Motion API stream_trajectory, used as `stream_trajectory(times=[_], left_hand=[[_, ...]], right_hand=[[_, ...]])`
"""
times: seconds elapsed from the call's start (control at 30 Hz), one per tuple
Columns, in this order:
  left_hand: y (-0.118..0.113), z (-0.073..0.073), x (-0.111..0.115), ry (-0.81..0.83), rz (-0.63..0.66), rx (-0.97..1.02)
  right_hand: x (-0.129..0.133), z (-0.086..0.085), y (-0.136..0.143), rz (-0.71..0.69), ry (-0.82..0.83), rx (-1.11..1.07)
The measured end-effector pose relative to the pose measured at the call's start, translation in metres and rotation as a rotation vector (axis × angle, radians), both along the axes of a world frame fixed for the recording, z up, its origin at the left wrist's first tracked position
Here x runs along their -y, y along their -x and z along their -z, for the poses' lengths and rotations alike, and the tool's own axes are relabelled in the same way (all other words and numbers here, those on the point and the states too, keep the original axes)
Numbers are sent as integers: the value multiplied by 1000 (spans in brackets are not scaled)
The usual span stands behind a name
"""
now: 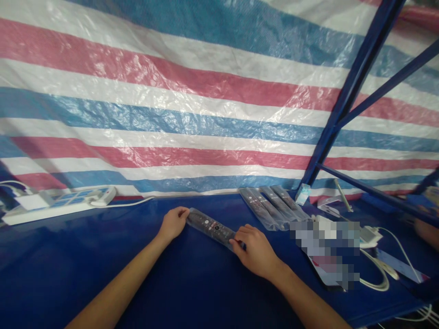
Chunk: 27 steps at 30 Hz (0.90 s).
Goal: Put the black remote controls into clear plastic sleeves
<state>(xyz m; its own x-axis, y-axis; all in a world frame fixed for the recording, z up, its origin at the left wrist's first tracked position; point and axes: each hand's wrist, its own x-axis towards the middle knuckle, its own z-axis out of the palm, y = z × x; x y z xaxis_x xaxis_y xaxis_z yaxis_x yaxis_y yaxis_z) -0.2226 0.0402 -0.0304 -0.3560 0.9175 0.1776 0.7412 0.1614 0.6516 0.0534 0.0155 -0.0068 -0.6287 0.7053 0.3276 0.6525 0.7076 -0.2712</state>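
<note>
A black remote control [214, 226] in a clear plastic sleeve lies slantwise between my two hands, just over the blue table. Its far left end is pinched by the fingertips of my left hand [174, 224]. At the near right end, my right hand [255, 249] grips the sleeve between thumb and fingers, covering that end. To the right, several more bagged remote controls [270, 208] lie side by side near the table's back edge.
A white power strip [61, 203] with plugs and a cable sits at the back left. On the right are a small box [302, 194], a partly blurred-out phone-like device [325, 265] and white cables [380, 285]. A blue metal post [338, 116] rises before the striped tarp [206, 91].
</note>
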Motion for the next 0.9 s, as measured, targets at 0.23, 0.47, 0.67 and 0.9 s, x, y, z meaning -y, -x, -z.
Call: stream_trajectory(times=[0.23,0.47,0.67,0.9], left_hand=[[-4,-1,2,-25,19,14],[-10,-3,9,-168,-8,-25],[-17,-16,16,-332,-32,-60],[-29,-62,25,-465,50,-93]], right_hand=[[1,1,0,-20,23,-13],[-6,1,-7,62,15,-106],[-12,1,-14,103,11,-185],[-13,-4,-19,148,-1,-145]])
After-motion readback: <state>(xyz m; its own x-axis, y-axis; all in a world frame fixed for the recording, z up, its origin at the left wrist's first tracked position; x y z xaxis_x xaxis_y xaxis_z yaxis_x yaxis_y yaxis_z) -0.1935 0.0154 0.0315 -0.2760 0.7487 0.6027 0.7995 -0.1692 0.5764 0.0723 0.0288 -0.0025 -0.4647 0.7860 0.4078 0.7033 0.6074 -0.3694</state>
